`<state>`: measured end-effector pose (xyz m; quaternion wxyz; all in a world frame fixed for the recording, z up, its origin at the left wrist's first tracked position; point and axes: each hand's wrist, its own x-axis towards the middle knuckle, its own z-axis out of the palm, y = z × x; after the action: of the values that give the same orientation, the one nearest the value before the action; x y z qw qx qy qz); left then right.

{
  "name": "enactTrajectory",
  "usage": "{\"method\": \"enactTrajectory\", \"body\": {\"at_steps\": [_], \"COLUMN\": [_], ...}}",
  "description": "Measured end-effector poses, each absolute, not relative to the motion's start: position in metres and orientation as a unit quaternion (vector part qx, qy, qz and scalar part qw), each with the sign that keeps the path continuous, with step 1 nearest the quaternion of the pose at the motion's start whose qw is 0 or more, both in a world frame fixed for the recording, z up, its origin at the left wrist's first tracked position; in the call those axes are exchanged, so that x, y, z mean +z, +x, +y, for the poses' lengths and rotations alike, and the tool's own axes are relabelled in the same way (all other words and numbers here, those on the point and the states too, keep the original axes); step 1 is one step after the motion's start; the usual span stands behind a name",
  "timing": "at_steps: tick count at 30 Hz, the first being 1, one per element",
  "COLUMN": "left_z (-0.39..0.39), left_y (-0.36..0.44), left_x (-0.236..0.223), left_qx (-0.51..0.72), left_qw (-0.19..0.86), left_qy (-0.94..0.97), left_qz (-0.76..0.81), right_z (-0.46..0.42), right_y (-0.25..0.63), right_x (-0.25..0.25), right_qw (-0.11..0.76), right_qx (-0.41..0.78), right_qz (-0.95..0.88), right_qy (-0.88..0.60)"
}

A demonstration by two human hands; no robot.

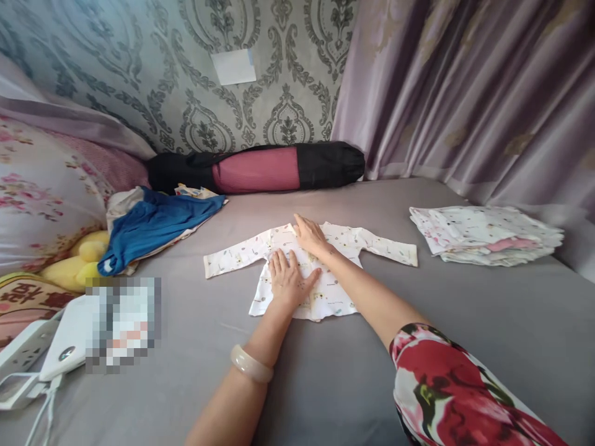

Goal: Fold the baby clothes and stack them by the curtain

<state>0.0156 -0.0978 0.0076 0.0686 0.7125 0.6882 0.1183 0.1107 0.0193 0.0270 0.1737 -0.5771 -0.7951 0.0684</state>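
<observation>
A small white baby shirt [341, 288] with a scattered print lies front side up on the grey bed sheet, both sleeves stretched out sideways. My left hand [290, 282] rests flat on the shirt's front, fingers spread. Just above it, my right hand [311, 236] is at the neckline, index finger extended and the other fingers bent in at the collar edge. Its thumb and part of the collar are hidden.
To the right lies a stack of folded baby clothes [488, 232]. At left are a blue garment [165, 220], a yellow plush toy [69, 266], a white power bank [77, 331] and a power strip [28, 350]. A black-and-pink long bag [258, 169] lies along the wall.
</observation>
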Motion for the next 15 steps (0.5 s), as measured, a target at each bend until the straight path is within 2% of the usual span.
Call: {"method": "enactTrajectory", "body": {"at_steps": [6, 10, 15], "left_z": [-0.101, -0.105, -0.108], "left_y": [0.015, 0.019, 0.022], "left_x": [0.012, 0.012, 0.01], "left_qx": [0.157, 0.118, 0.066], "left_qw": [0.038, 0.052, 0.037], "left_qy": [0.811, 0.86, 0.866], "left_qz": [0.562, 0.493, 0.495], "right_z": [-0.022, -0.041, -0.056], "right_y": [0.161, 0.195, 0.227], "right_x": [0.025, 0.025, 0.026], "right_qw": [0.126, 0.087, 0.077], "right_qx": [0.088, 0.105, 0.126], "right_qz": [-0.761, -0.725, -0.679], "right_qy": [-0.63, -0.675, -0.719]}}
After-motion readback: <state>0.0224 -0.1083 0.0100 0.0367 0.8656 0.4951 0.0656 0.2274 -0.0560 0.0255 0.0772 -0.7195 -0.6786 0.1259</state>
